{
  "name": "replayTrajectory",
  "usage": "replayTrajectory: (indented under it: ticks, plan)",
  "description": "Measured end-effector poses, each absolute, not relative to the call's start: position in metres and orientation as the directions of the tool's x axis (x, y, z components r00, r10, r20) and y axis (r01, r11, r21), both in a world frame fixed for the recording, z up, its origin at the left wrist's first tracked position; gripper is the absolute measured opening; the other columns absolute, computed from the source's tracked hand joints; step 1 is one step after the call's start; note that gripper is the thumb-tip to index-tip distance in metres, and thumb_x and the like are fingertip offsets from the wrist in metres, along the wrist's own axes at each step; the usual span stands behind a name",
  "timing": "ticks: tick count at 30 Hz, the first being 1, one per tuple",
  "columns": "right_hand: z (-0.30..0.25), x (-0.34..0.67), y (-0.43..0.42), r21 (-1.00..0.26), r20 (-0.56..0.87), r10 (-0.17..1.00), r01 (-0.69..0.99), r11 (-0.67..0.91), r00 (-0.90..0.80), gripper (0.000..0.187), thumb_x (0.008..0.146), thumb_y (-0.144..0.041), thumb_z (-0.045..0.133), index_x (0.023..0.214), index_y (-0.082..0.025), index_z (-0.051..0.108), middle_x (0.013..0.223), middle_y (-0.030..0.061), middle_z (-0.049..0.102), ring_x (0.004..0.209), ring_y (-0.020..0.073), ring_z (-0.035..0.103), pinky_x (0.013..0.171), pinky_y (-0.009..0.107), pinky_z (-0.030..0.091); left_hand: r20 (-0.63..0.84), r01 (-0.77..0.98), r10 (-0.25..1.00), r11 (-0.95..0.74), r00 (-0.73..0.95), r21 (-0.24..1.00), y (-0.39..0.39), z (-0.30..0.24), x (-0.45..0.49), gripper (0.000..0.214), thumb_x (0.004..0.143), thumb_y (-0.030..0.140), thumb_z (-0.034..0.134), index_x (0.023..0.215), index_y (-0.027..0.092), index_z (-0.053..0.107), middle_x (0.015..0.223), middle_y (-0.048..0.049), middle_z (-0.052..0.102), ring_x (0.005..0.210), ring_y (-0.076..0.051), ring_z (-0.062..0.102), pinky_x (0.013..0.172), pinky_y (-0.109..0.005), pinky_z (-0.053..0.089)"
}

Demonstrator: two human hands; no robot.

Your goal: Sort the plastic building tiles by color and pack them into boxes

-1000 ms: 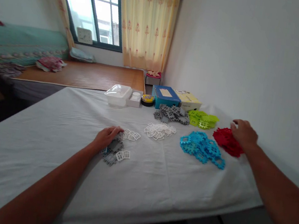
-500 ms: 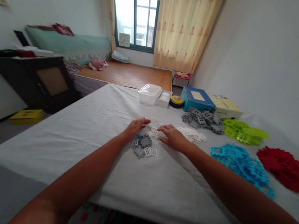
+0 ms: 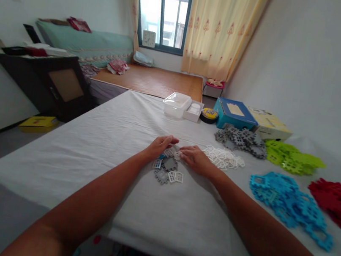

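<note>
In front of me on the cloth lies a small group of grey toothed building plates (image 3: 161,176), partly under my hands. Two white lattice window pieces (image 3: 176,177) sit at its near right side, and another window piece (image 3: 157,163) is at its left, by a bit of blue. My left hand (image 3: 161,146) rests at the group's far left edge, fingers loosely stretched and holding nothing I can see. Fingertips of my right hand (image 3: 196,159) close on a white window piece (image 3: 177,155) at the group's far right. The fingers hide part of that piece.
Beyond my right hand is a pile of white window pieces (image 3: 225,157). Grey (image 3: 240,140), lime-green (image 3: 291,156), blue (image 3: 290,201) and red plates (image 3: 338,204) lie in heaps at right. A clear plastic box (image 3: 177,105), round tin (image 3: 209,115) and blue box (image 3: 235,114) line the back.
The view has shifted, so the table contents appear further right. My right hand has drawn slightly closer to the grey plates, with the white window piece at its fingertips. My left hand stays beside them.
</note>
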State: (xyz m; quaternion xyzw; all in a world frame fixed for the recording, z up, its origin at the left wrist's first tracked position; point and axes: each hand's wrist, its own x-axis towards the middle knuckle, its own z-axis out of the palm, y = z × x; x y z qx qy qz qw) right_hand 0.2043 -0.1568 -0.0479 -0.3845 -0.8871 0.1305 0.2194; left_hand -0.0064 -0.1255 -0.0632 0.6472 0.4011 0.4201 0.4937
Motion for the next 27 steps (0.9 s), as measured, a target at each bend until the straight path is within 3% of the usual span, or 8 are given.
replayTrajectory:
  ticks: [3, 6, 10, 16, 23, 27]
  plan:
    - [-0.044, 0.212, -0.153, -0.548, 0.316, 0.765, 0.551, 0.630, -0.561, 0.027, 0.093, -0.035, 0.050, 0.102, -0.023, 0.073, 0.114, 0.0082, 0.068, 0.104, 0.0211, 0.060, 0.092, 0.038, 0.046, 0.143, 0.096, 0.939, -0.181, 0.314, 0.979, -0.126, -0.063, -0.007, 0.064, 0.086, 0.066, 0.042, 0.105, 0.012, 0.070, 0.116, -0.0146, 0.069, 0.113, -0.027, 0.060, 0.094, -0.041, 0.049]
    - [-0.039, 0.226, -0.146, -0.754, 0.242, 0.869, 0.481, 0.448, -0.431, 0.029, 0.087, -0.041, 0.057, 0.099, -0.019, 0.072, 0.098, 0.0069, 0.072, 0.089, 0.0191, 0.064, 0.080, 0.032, 0.051, 0.144, 0.099, 0.937, -0.184, 0.318, 0.978, -0.126, -0.063, -0.007, 0.063, 0.086, 0.066, 0.044, 0.104, 0.012, 0.071, 0.115, -0.0153, 0.069, 0.112, -0.028, 0.060, 0.094, -0.042, 0.049]
    - [-0.034, 0.247, -0.138, -0.838, 0.148, 0.910, 0.439, 0.324, -0.388, 0.034, 0.080, -0.042, 0.063, 0.100, -0.015, 0.068, 0.091, 0.0055, 0.072, 0.081, 0.0173, 0.064, 0.077, 0.030, 0.050, 0.141, 0.133, 0.932, -0.195, 0.334, 0.972, -0.127, -0.063, -0.008, 0.065, 0.084, 0.068, 0.044, 0.104, 0.012, 0.072, 0.113, -0.0156, 0.070, 0.109, -0.029, 0.061, 0.093, -0.043, 0.048]
    - [-0.023, 0.277, -0.128, -0.746, 0.089, 0.898, 0.568, 0.347, -0.431, 0.033, 0.077, -0.042, 0.061, 0.095, -0.015, 0.068, 0.080, 0.0038, 0.069, 0.071, 0.0154, 0.060, 0.067, 0.027, 0.046, 0.145, 0.152, 0.928, -0.207, 0.343, 0.966, -0.127, -0.063, -0.009, 0.066, 0.084, 0.069, 0.043, 0.105, 0.012, 0.071, 0.113, -0.0141, 0.070, 0.108, -0.027, 0.061, 0.093, -0.042, 0.048]
    - [-0.017, 0.330, -0.113, -0.551, 0.174, 0.968, 0.798, 0.246, -0.178, 0.031, 0.079, -0.046, 0.056, 0.081, -0.018, 0.070, 0.075, 0.0043, 0.069, 0.069, 0.0166, 0.059, 0.063, 0.027, 0.043, 0.145, 0.143, 0.923, -0.207, 0.356, 0.968, -0.127, -0.062, -0.010, 0.066, 0.083, 0.069, 0.046, 0.103, 0.013, 0.071, 0.112, -0.0145, 0.070, 0.108, -0.028, 0.061, 0.093, -0.042, 0.048]
    - [-0.019, 0.334, -0.112, -0.518, 0.079, 0.978, 0.830, 0.207, -0.195, 0.031, 0.083, -0.044, 0.055, 0.085, -0.018, 0.071, 0.075, 0.0033, 0.070, 0.064, 0.0148, 0.058, 0.059, 0.025, 0.042, 0.141, 0.148, 0.926, -0.203, 0.349, 0.968, -0.128, -0.061, -0.010, 0.065, 0.082, 0.069, 0.047, 0.103, 0.012, 0.071, 0.112, -0.0148, 0.070, 0.109, -0.028, 0.061, 0.093, -0.043, 0.048]
